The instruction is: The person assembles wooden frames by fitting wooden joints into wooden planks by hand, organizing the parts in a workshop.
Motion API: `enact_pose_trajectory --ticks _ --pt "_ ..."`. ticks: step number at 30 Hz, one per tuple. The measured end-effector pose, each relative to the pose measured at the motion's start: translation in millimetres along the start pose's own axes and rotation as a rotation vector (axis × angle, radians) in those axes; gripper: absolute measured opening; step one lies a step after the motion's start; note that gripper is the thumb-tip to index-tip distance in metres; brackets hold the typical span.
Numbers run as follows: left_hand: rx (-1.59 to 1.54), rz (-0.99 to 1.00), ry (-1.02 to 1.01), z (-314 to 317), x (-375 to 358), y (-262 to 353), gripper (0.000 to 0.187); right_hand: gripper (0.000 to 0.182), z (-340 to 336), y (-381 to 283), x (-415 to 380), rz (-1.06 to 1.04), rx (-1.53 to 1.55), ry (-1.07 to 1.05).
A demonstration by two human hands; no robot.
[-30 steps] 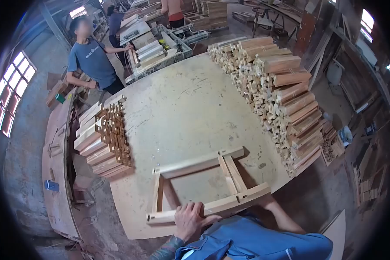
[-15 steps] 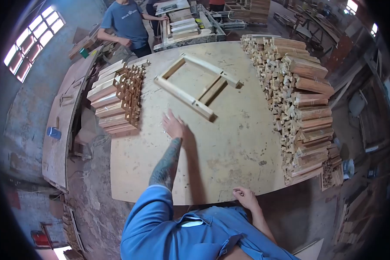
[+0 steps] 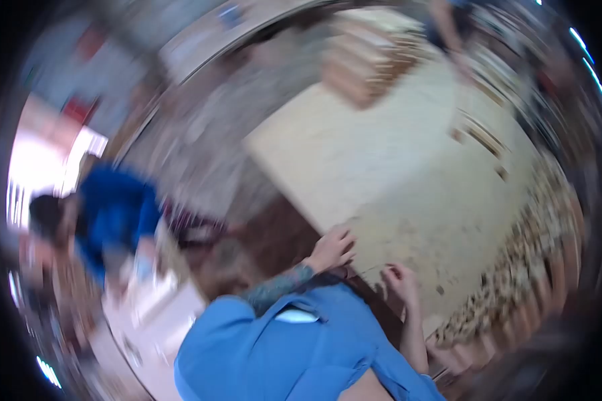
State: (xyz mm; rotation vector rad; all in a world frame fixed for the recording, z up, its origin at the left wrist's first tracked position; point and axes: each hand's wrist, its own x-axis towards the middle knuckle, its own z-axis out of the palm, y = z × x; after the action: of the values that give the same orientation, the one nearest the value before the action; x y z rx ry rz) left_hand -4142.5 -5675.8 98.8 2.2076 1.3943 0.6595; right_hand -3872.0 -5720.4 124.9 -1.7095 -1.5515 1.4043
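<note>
My left hand (image 3: 333,248) is at the near edge of the pale wooden tabletop (image 3: 381,167), its fingers spread and slightly bent, holding nothing. To its right, my right hand (image 3: 403,282) is over the same edge with fingers loosely curled in; I see nothing in it. A wooden frame (image 3: 486,140) lies on the far right part of the tabletop, smeared by motion and well away from both hands. Another person's hand and forearm (image 3: 456,50) reach down at the table's far side, close to that frame.
Stacked wood pieces (image 3: 364,57) stand on the table's far left corner. A long pile of wood pieces (image 3: 522,274) lines the right side. Behind me on the left, a person in blue (image 3: 117,214) bends over a pale work surface (image 3: 180,314).
My view has swung to the left and blurred. My left hand has drawn back from mid-table to the near edge, beside my right hand. The person at the far side now reaches toward the frame.
</note>
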Motion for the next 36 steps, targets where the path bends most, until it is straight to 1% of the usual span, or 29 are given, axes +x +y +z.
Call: enact_pose_trajectory --ticks 1,3,4,5,6,7,9,10,11,13,14,15,17,18,19,20,21,22,23,24,25,26,27,28,29,31,33,35,36 --pt "-0.057 -0.083 -0.007 -9.6 -12.3 0.8 0.037 0.026 -1.7 -2.9 13.6 -0.097 -0.061 -0.039" --pt "-0.042 -0.188 0.150 -35.0 -44.9 11.2 0.038 0.029 9.9 -11.6 35.8 -0.077 0.034 -0.106" --pt "-0.045 -0.245 0.205 -49.9 -59.9 18.5 0.039 0.029 18.8 -17.9 47.1 -0.101 -0.013 -0.216" --pt "-0.052 -0.286 0.250 -67.5 -76.3 26.6 0.041 0.030 28.9 -25.7 55.5 -0.117 -0.053 -0.250" --pt "-0.057 -0.344 0.296 -83.5 -94.7 34.7 0.040 0.030 39.9 -34.1 57.4 -0.127 -0.086 -0.264" --pt "-0.086 -0.383 0.367 -103.0 -115.2 41.1 0.037 0.030 53.3 -54.2 55.1 -0.134 -0.121 -0.323" --pt "-0.103 -0.503 0.441 -150.2 -162.8 59.5 0.036 0.030 84.8 -97.2 48.4 -0.295 -0.416 -0.544" --pt "-0.058 -0.531 0.519 -164.2 -193.2 59.8 0.038 0.027 107.5 -92.9 45.0 -0.363 -0.351 -0.550" --pt "-0.017 -0.559 0.589 -176.9 -226.8 63.4 0.041 0.027 121.2 -93.7 40.1 -0.355 -0.375 -0.586" --pt "0.106 -0.697 0.497 -210.1 -302.1 70.9 0.053 0.026 155.3 -118.3 22.9 -0.397 -0.380 -0.747" --pt "0.149 -0.828 0.459 -221.6 -341.1 73.7 0.061 0.025 171.5 -127.6 7.9 -0.397 -0.358 -0.763" --pt "0.189 -0.991 0.335 -227.9 -385.3 69.9 0.080 0.025 185.8 -127.1 -2.0 -0.389 -0.364 -0.768" --pt "0.552 -1.184 0.159 -228.5 -465.6 66.1 0.100 0.026 205.0 -123.0 -19.0 -0.434 -0.339 -0.867" --pt "0.630 -1.225 0.101 -229.4 -499.3 62.7 0.102 0.026 213.0 -129.2 -30.9 -0.424 -0.399 -0.900" --pt "0.711 -1.269 0.043 -227.0 -524.7 56.7 0.103 0.028 219.0 -114.9 -33.8 -0.473 -0.383 -0.942" --pt "0.738 -1.281 0.045 -219.2 -543.2 41.7 0.103 0.029 220.9 -112.0 -38.7 -0.461 -0.418 -0.980" --pt "0.691 -1.247 0.048 -213.4 -565.3 26.4 0.096 0.030 225.5 -110.1 -43.8 -0.458 -0.446 -1.030" --pt "0.641 -1.219 0.047 -216.6 -580.0 24.1 0.088 0.030 225.7 -111.0 -49.1 -0.445 -0.462 -1.062" --pt "0.616 -1.203 0.051 -225.7 -569.1 27.6 0.078 0.030 225.4 -112.5 -50.9 -0.435 -0.477 -1.092" --pt "0.658 -1.195 -0.004 -226.8 -567.8 24.8 0.075 0.030 227.5 -108.5 -51.6 -0.430 -0.470 -1.084" --pt "0.615 -1.176 0.009 -228.8 -563.0 28.2 0.076 0.030 225.7 -103.6 -50.5 -0.444 -0.455 -1.095" --pt "0.598 -1.163 -0.018 -229.6 -550.1 30.1 0.079 0.031 221.4 -100.1 -45.4 -0.471 -0.448 -1.048" --pt "0.598 -1.105 -0.025 -226.8 -537.2 34.7 0.081 0.031 219.1 -98.6 -41.0 -0.493 -0.442 -0.985" --pt "0.578 -1.071 -0.003 -222.6 -519.6 40.0 0.083 0.031 213.6 -103.9 -38.5 -0.445 -0.478 -0.973" --pt "0.549 -1.008 0.013 -217.1 -496.2 42.1 0.085 0.031 208.4 -106.0 -39.4 -0.421 -0.467 -0.919" --pt "0.451 -0.907 0.057 -205.7 -445.6 40.6 0.088 0.031 202.0 -106.6 -42.5 -0.461 -0.352 -0.833" --pt "0.328 -0.786 0.149 -180.0 -387.5 32.7 0.089 0.032 186.2 -98.3 -38.6 -0.446 -0.338 -0.798" --pt "0.225 -0.765 0.128 -173.0 -310.3 28.7 0.089 0.035 173.1 -87.5 -33.7 -0.428 -0.331 -0.747" --pt "0.234 -0.741 0.107 -165.3 -272.6 21.3 0.089 0.036 164.1 -83.6 -32.7 -0.397 -0.330 -0.719"
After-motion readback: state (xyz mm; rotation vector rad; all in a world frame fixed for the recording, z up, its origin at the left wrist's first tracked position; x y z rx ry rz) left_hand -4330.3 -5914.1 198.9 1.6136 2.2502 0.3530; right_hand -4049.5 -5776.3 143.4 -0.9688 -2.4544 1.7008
